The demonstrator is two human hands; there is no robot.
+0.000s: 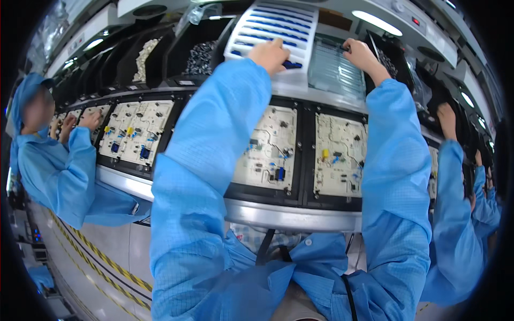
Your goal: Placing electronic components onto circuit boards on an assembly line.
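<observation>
Right now the white tray (302, 53) sits at the upper middle of the frame, a flat, smooth, slightly tilted slab ribbed with rows of glossy dark blue pieces (278, 29). Your left hand (270, 55) is over its lower part, fingers bent downward; whether they grip a piece, you can't tell from this view. Just right of it lies a clear, greenish tray (334, 77), its see-through surface finely ridged. Your right hand (361, 56) is at its upper right edge, fingers curled narrow, though their tips don't show whether they hold anything.

Below, at the centre, two cream circuit boards (276, 134) (340, 155) lie flat in black frames (305, 155), studded with small parts. Your blue, finely gridded sleeves (198, 144) hide parts of this row. A smooth silvery rail (289, 216) runs beneath. At the upper left, black bins hold cream parts (144, 59) and shiny dark ones (201, 59). Co-workers in blue flank you, one at the left (53, 166), others at the right.
</observation>
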